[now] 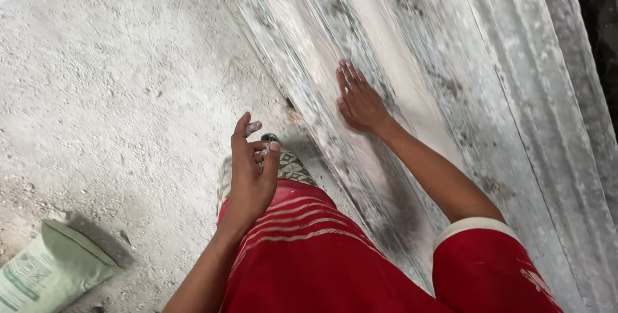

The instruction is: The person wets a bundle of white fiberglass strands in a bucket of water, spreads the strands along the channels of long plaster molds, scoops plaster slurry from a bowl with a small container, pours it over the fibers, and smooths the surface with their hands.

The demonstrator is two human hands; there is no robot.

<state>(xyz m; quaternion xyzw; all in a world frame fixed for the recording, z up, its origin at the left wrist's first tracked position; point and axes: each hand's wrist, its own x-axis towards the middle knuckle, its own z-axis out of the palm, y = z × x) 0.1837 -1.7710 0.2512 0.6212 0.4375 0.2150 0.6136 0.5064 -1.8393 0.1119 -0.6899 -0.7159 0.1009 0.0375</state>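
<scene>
Open dusty floor point(116, 94) on the left — corrugated sheet point(450, 62) walling the right, green sack point(48, 268) low-left.

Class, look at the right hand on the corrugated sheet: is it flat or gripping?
Flat: the right hand lies palm-down on the sheet, fingers straight, nothing held.

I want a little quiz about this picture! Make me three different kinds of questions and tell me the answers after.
1. True or false: the right hand lies flat on the corrugated sheet.
2. Which is the left hand doing? A) gripping the sack B) hanging over the dusty floor, holding nothing C) pressing on the sheet
3. Fill in: the green sack lies in the bottom ____ corner of the view.

Key: 1 true. 2 B. 3 left.
</scene>
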